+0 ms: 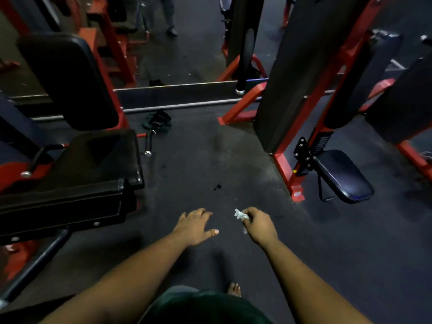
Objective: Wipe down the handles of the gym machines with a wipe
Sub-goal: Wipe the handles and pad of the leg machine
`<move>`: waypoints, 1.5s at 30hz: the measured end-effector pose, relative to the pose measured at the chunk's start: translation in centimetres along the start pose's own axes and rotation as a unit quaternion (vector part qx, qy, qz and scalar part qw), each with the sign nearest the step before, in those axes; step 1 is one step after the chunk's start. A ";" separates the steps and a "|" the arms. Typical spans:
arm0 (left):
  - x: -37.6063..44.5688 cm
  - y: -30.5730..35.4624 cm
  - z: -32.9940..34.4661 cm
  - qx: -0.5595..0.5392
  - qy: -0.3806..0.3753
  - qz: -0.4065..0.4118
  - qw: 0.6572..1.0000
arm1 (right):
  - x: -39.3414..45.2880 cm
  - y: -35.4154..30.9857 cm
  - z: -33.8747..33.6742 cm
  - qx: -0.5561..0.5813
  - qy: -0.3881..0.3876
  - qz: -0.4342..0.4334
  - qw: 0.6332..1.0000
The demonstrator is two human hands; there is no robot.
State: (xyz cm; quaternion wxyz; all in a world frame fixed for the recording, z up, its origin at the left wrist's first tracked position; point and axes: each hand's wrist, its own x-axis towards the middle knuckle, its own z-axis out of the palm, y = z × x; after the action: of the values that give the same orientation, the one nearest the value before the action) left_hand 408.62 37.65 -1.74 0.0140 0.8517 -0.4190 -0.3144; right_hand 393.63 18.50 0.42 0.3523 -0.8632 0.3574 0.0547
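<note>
- Both hands reach forward over the dark floor [210, 160], a little apart from each other and touching no machine.
- Right hand [259, 224] has its fingers curled, pinching a small crumpled white wipe [240, 215]; the wipe's ragged end sticks out toward the left hand, and a scrap shows below the fingers.
- Left hand [195, 226] is relaxed, palm down, fingers and thumb spread, holding nothing.
- Below the arms, a bare foot [234, 289] stands on the floor beside dark green clothing.
- Floor is matte, speckled rubber with dull worn patches and a few small dark spots ahead of the hands; a wide open lane runs forward between the machines.
- To the left, a red-framed machine carries a black padded seat [93, 164] with a glossy stitched edge and an upright rounded back pad [70, 80]; a dark metal bar slants down from under it.
- Near that seat's far corner lie a short chrome-ended handle [149, 142] and a dark bundle of straps [157, 121].
- To the right, a tall dark tower in a red frame [287, 169] bears a smaller rounded seat [343, 176], shiny and tilted.
- Farther on, a low grey ledge crosses the floor.
</note>
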 end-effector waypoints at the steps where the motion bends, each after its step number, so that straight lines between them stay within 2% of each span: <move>1: 0.6 0.4 -0.6 0.002 0.006 -0.008 1.000 | 1.6 0.1 -0.8 -0.001 -0.009 -0.010 1.000; 5: 2.3 0.4 -3.4 -0.010 0.033 -0.042 0.999 | 7.0 -1.5 -2.3 -0.004 -0.041 -0.047 0.998; 10: 6.0 -3.6 -6.9 -0.062 0.068 -0.115 0.989 | 14.5 -6.5 -1.4 -0.003 -0.088 -0.099 0.991; 16: 12.0 -11.7 -10.7 -0.115 0.113 -0.181 0.970 | 23.4 -14.1 2.0 -0.024 -0.132 -0.132 0.982; 23: 16.5 -21.8 -14.0 -0.182 0.103 -0.250 0.945 | 32.2 -22.2 6.4 -0.045 -0.192 -0.144 0.970; 29: 18.6 -29.4 -14.2 -0.219 0.086 -0.308 0.922 | 38.4 -25.8 10.7 -0.059 -0.223 -0.155 0.961; 37: 22.3 -36.8 -12.2 -0.228 0.042 -0.337 0.913 | 48.3 -27.9 18.0 -0.050 -0.281 -0.164 0.944; 41: 24.9 -38.6 -12.0 -0.229 0.062 -0.357 0.903 | 51.7 -30.4 19.8 -0.024 -0.298 -0.187 0.936; 45: 27.6 -40.8 -12.1 -0.225 0.085 -0.365 0.900 | 55.3 -32.2 22.6 -0.013 -0.269 -0.200 0.942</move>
State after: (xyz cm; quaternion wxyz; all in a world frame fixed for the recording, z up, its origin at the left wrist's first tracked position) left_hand 456.44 41.22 -18.24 0.1246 0.9426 0.0058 -0.3097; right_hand 459.10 17.11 -17.27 0.4279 -0.8744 0.0682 0.2182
